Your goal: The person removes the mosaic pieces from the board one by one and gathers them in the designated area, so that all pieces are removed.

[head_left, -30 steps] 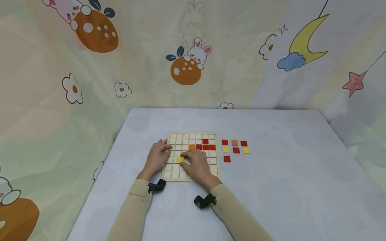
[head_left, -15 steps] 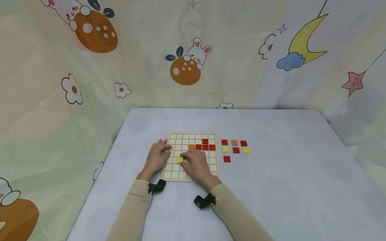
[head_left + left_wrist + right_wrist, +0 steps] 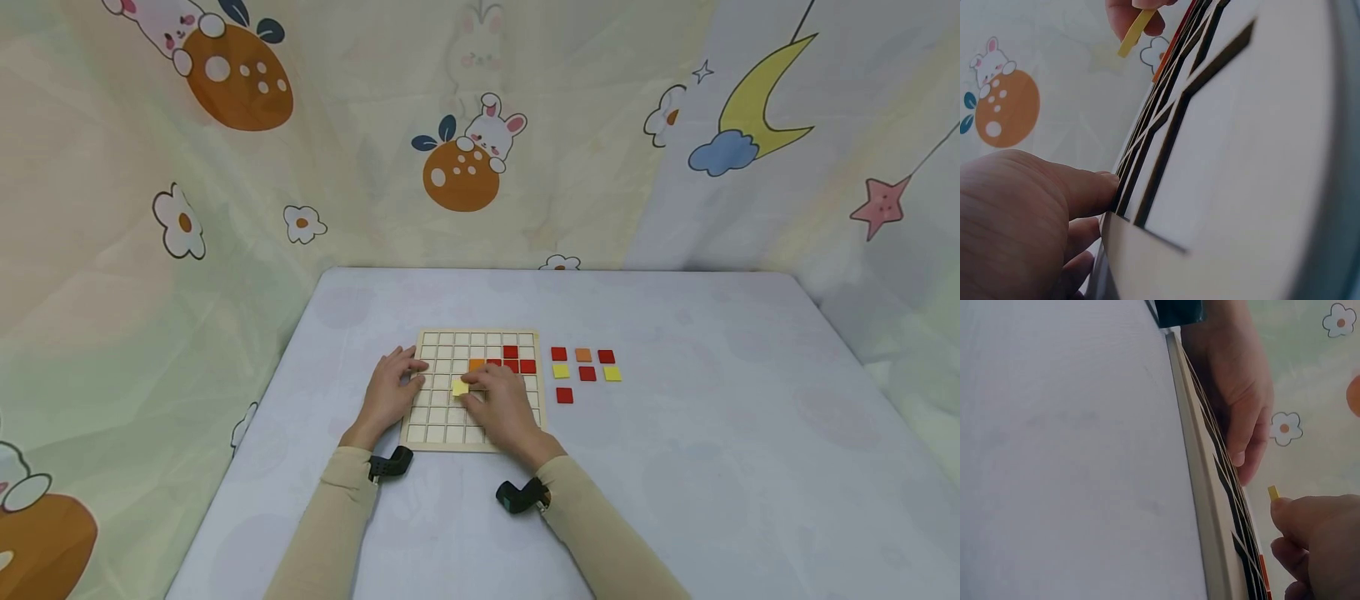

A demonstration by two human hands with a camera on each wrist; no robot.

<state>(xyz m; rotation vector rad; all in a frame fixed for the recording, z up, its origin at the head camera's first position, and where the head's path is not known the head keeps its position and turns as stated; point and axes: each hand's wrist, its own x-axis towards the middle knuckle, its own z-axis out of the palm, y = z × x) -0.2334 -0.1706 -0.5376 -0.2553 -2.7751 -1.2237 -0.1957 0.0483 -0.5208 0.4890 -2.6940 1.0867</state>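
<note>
The right hand (image 3: pixel 507 410) pinched a yellow tile (image 3: pixel 459 387) above the board (image 3: pixel 438 415); the left hand (image 3: pixel 387 393), fingers relaxed, touched its left edge.

Head view: soft, even, fairly bright light, source outside frame; shadows faint, soft-edged; pale tabletop (image 3: pixel 720 433) matte; backdrop (image 3: pixel 360 150) shaded grey beyond tabletop's far right; board (image 3: pixel 433 423) grid lines readable

Left wrist view: dimmer, cooler; board's nearest wood blurred, grey-blue strip (image 3: pixel 1344 187) at right edge out of focus; left hand (image 3: pixel 1016 219) shaded, darkest between lower fingers

Right wrist view: dim, greyish, low contrast; right hand (image 3: pixel 1329 537) dull, underside darker
</note>
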